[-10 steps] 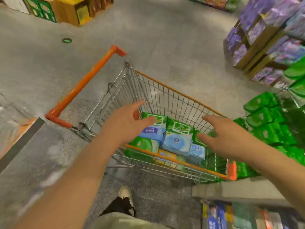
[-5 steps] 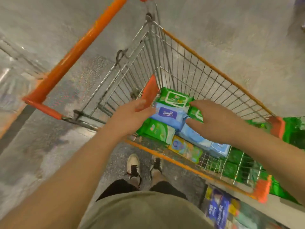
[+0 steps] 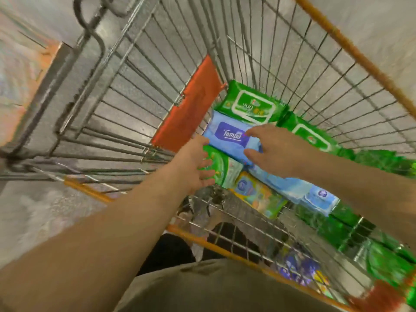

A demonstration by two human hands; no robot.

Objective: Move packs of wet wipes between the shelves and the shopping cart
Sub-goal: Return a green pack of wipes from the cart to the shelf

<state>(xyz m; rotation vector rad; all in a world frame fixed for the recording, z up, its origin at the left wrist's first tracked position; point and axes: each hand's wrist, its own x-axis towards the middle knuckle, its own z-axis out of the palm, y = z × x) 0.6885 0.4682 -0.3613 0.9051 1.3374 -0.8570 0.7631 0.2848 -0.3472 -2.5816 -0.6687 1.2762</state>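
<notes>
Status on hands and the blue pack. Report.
Both hands in the cart. Right hand and left hand reaching the blue pack, grip unclear. Nothing in the way.

A flat blue soft-plastic wipes pack with a purple label (image 3: 229, 136) lies atop the pile in the wire shopping cart (image 3: 292, 70) — green wipes packs (image 3: 251, 102) beyond and right of it, a yellow-green one (image 3: 258, 197) nearer.

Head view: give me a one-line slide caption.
Both hands reach into a wire shopping cart for a blue wipes pack.
</notes>
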